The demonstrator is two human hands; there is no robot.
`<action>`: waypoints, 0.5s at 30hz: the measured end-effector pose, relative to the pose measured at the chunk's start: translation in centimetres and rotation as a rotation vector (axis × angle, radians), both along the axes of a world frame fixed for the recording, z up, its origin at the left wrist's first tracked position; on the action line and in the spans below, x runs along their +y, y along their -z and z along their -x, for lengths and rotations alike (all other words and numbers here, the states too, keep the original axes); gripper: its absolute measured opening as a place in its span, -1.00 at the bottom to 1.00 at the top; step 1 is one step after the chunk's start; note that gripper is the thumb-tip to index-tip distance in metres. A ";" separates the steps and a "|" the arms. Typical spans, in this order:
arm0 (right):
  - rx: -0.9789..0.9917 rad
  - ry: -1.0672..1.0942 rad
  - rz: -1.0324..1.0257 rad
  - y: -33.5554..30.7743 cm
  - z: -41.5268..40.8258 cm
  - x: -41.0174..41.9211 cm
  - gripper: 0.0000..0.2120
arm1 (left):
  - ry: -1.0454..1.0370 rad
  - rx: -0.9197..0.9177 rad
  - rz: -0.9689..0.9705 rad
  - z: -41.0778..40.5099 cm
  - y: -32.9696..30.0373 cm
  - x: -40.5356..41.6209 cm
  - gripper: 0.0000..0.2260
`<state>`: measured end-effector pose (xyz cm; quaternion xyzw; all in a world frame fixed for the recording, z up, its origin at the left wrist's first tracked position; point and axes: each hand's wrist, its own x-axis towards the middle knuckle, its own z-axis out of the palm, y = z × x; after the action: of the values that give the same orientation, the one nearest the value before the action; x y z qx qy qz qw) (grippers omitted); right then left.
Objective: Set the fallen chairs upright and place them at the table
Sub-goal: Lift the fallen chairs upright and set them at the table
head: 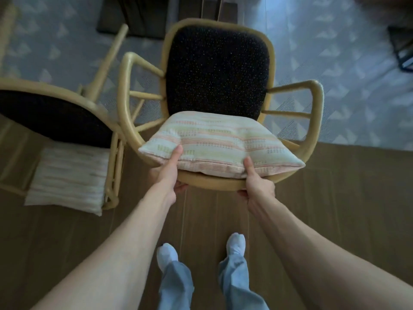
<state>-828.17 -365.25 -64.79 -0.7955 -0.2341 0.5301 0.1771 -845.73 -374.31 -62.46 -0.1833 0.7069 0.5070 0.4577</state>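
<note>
A rattan armchair [218,63] with a dark speckled backrest and a striped seat cushion [219,144] fills the centre of the head view, seat facing me. My left hand [172,173] grips the front seat rim, thumb pressed on the cushion and fingers under the rim. My right hand [254,182] holds the rim the same way at the right. A second matching chair [55,117] lies on its side at the left, its striped cushion [67,175] hanging toward the floor. No table top is in view.
Wooden floorboards [335,198] run under my feet; a pale patterned rug [335,63] covers the floor beyond. Dark furniture bases [134,16] stand at the top behind the chair, and a dark frame [402,48] sits at the right edge.
</note>
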 end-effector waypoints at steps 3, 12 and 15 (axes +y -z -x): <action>-0.049 0.014 -0.057 -1.7 2.4 3.9 -0.07 | 0.011 -0.001 -0.026 2.3 -1.9 3.9 -0.57; -0.113 0.076 -0.241 -4.0 9.4 15.3 -0.16 | -0.030 0.101 -0.100 7.5 -4.2 15.4 -0.62; -0.086 0.065 -0.267 -4.5 11.4 19.7 -0.26 | -0.038 0.122 -0.096 9.3 -4.5 19.6 -0.61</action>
<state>-839.53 -345.53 -60.29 -0.7940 -0.2840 0.4537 0.2881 -855.03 -354.68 -57.99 -0.1433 0.7048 0.5591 0.4124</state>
